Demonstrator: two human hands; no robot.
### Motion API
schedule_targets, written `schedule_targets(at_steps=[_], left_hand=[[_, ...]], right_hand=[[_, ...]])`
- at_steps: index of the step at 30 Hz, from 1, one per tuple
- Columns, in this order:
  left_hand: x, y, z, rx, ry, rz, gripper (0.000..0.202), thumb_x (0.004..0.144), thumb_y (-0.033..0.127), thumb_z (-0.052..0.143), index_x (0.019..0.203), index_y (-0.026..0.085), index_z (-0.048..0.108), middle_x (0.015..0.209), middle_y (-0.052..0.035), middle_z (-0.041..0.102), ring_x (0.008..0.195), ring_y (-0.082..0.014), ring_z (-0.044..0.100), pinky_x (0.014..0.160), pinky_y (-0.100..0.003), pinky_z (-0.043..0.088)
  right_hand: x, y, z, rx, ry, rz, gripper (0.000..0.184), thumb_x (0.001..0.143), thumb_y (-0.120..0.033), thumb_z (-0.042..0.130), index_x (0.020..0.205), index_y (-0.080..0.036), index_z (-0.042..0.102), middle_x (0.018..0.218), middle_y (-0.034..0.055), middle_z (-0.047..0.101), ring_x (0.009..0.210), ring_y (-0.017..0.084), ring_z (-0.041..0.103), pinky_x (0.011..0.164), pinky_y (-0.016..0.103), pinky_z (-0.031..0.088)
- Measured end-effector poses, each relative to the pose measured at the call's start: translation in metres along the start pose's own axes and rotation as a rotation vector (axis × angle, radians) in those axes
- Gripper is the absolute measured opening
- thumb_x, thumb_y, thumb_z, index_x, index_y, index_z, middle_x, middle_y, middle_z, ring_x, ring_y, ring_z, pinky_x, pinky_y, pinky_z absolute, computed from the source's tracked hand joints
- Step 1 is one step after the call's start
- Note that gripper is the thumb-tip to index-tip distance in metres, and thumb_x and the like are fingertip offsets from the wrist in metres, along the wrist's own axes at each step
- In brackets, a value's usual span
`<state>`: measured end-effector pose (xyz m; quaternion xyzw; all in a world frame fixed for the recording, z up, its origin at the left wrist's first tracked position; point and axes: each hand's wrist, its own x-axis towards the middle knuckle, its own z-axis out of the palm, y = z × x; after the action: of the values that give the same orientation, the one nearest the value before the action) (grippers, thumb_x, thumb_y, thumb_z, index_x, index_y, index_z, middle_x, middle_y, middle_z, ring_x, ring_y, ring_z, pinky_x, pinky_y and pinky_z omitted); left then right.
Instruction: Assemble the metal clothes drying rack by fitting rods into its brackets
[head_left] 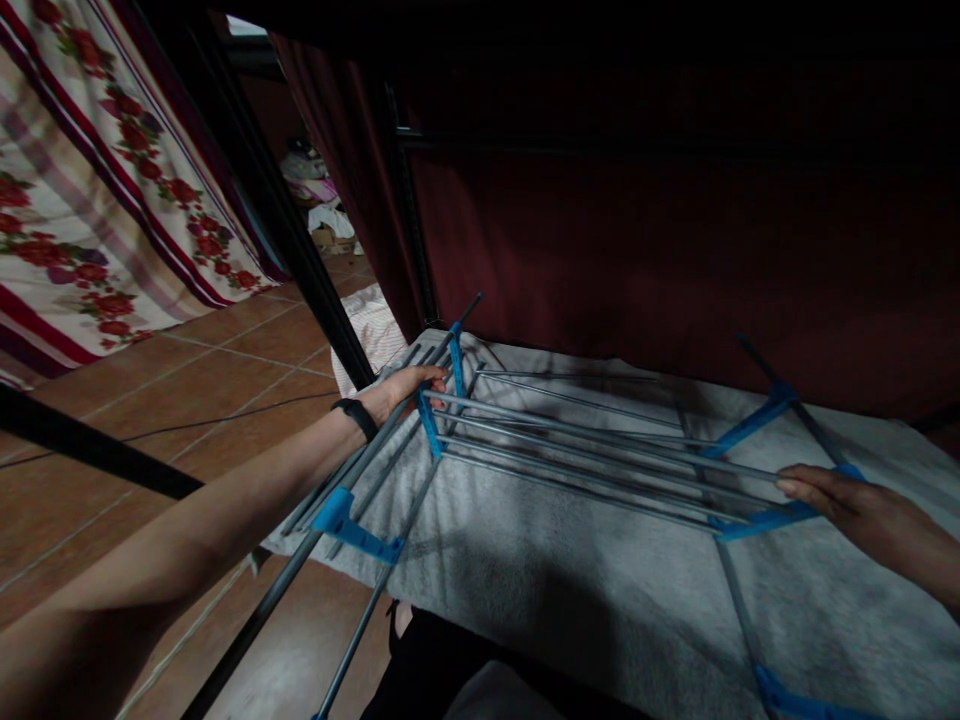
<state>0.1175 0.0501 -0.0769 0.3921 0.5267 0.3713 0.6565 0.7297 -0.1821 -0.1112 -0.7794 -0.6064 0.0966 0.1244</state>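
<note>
Left hand [405,388] grasps the drying rack [585,450] at the left edge of the gray blanket [600,590]; right hand [847,500] clasps its right blue bracket [757,522].

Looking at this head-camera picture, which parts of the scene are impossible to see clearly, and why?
All in the head view:
1. The palm of the right hand faces away, so whether it grips the drying rack or only rests on it is unclear.
2. The palm of the left hand is hidden behind the rack's rods.
3. The rack's legs are cut by the bottom edge.
4. The pile in the far doorway is too small and dim.
</note>
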Motion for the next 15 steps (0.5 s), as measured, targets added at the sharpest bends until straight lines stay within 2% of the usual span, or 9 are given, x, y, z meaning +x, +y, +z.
schedule_targets(at_steps=[4,9,13,15], left_hand=[[-0.002,0.002,0.002,0.02,0.012,-0.018,0.023,0.085,0.025,0.069,0.066,0.015,0.062,0.053,-0.0061,0.059,0.042,-0.017,0.059,0.044,-0.025,0.052],[-0.006,0.005,0.004,0.047,0.01,-0.04,0.022,0.084,0.022,0.07,0.065,0.015,0.062,0.053,-0.0061,0.06,0.043,-0.0175,0.06,0.044,-0.025,0.053],[-0.01,0.007,0.008,0.036,0.028,-0.054,0.022,0.083,0.021,0.072,0.065,0.016,0.06,0.053,-0.0051,0.06,0.042,-0.0176,0.06,0.043,-0.025,0.053],[-0.012,0.009,0.01,0.014,0.029,-0.062,0.02,0.085,0.019,0.071,0.068,0.015,0.061,0.053,-0.0043,0.06,0.043,-0.0169,0.061,0.045,-0.025,0.054]], right_hand=[[0.0,-0.002,-0.002,0.003,-0.006,0.022,0.046,0.081,-0.075,0.052,0.104,-0.044,0.076,0.115,0.0007,0.079,0.111,0.034,0.072,0.092,0.044,0.059],[0.0,-0.004,-0.001,0.026,0.003,0.021,0.046,0.08,-0.073,0.054,0.106,-0.042,0.077,0.12,0.0008,0.077,0.117,0.034,0.07,0.099,0.045,0.056],[-0.005,-0.021,-0.006,0.038,-0.008,0.022,0.044,0.083,-0.069,0.054,0.105,-0.037,0.077,0.117,0.0022,0.078,0.113,0.034,0.071,0.098,0.042,0.055],[-0.008,-0.034,-0.011,0.098,-0.031,-0.03,0.042,0.086,-0.064,0.054,0.104,-0.033,0.076,0.119,0.0041,0.076,0.115,0.031,0.07,0.102,0.039,0.052]])
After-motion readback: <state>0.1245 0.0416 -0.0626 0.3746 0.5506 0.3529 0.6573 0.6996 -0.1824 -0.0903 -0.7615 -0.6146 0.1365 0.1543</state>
